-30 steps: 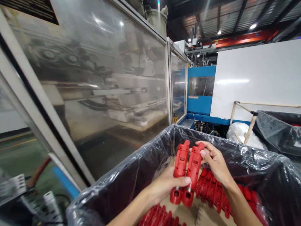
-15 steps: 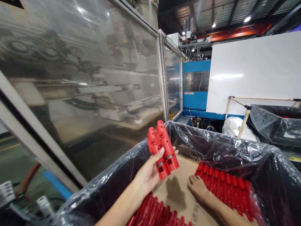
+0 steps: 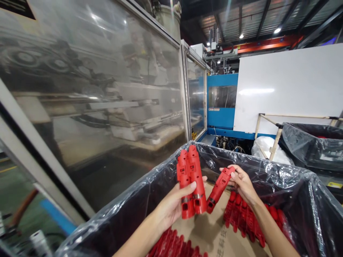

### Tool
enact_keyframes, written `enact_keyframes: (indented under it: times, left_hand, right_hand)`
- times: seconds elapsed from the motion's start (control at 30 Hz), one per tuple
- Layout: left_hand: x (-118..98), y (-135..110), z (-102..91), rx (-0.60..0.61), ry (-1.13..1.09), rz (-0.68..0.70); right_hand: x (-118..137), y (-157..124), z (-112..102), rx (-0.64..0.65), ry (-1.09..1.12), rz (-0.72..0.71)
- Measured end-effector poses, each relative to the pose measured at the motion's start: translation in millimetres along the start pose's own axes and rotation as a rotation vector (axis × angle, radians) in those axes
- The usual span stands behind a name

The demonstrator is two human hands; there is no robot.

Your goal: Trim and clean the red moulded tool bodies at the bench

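Two red plastic tubular housings lie side by side in my left hand, thumb across their fronts, rounded ends up. My right hand pinches a third red housing by its upper end; it slants down to the left, its lower end close beside the left hand's pair. Below my right hand, a row of red housings rests on brown cardboard inside the bin. Another group of red housings lies at the bottom of the view, partly cut off.
A black plastic liner covers the bin's walls. Close on the left stands a machine's clear guard panel. Behind the bin are a blue machine, a white panel, a pipe frame and another lined bin.
My right hand has risen from beside the right-hand row and now holds a red housing. My left hand has shifted slightly right and down with its pair, which stands more upright.
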State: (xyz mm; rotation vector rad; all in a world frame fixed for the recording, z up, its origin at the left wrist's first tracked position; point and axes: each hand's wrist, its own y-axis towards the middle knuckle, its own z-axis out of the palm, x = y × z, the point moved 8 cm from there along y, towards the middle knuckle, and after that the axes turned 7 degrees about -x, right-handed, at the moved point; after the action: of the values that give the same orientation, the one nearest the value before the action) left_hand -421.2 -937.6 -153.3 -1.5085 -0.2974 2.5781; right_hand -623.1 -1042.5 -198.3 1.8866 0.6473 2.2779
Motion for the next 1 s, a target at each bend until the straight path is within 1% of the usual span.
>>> enact_keyframes:
  times: [0.1, 0.17, 0.23, 0.3, 0.4, 0.5, 0.57, 0.6, 0.63, 0.7, 0.8, 0.87, 0.93, 1.0]
  left_hand:
    - [5, 0, 0.2, 0.069, 0.062, -0.002]
    - [9, -1, 3.6, 0.132, 0.102, -0.013]
    - [14, -4, 9.7, 0.216, 0.139, -0.046]
    - [19, -8, 15.4, 0.283, 0.162, -0.077]
    - [24, -13, 21.1, 0.338, 0.192, -0.109]
    - [29, -17, 23.8, 0.374, 0.207, -0.149]
    - [28, -17, 22.0, 0.359, 0.193, -0.154]
    - [27, -16, 20.1, 0.337, 0.178, -0.145]
    - [24, -14, 17.8, 0.311, 0.16, -0.131]
    - [16, -11, 13.3, 0.253, 0.116, -0.091]
    - [-1, -7, 7.3, 0.161, 0.003, -0.021]
    - [-9, -5, 2.1, 0.072, -0.074, -0.006]
    - [-14, -5, -2.9, -0.019, -0.117, -0.008]
    - [-18, -5, -6.3, -0.088, -0.135, 0.0]
  right_hand:
    - [37, -3, 12, 0.041, 0.114, 0.003]
    - [54, -4, 20, 0.067, 0.162, 0.0]
    - [64, -4, 26, 0.091, 0.19, -0.003]
    - [69, -4, 33, 0.111, 0.197, -0.009]
    - [71, -5, 43, 0.12, 0.164, -0.021]
    - [61, 0, 49, 0.138, 0.062, -0.014]
    - [41, 5, 48, 0.164, -0.055, 0.005]
    - [27, 8, 45, 0.177, -0.134, 0.02]
    - [9, 8, 41, 0.193, -0.228, 0.04]
    - [-34, 2, 31, 0.232, -0.453, 0.102]
    - [-106, -27, 19, 0.301, -0.781, 0.229]
    - [-143, -52, 15, 0.317, -0.928, 0.281]
    - [-166, -72, 12, 0.307, -1.009, 0.28]
    - [-173, -82, 9, 0.289, -1.015, 0.236]
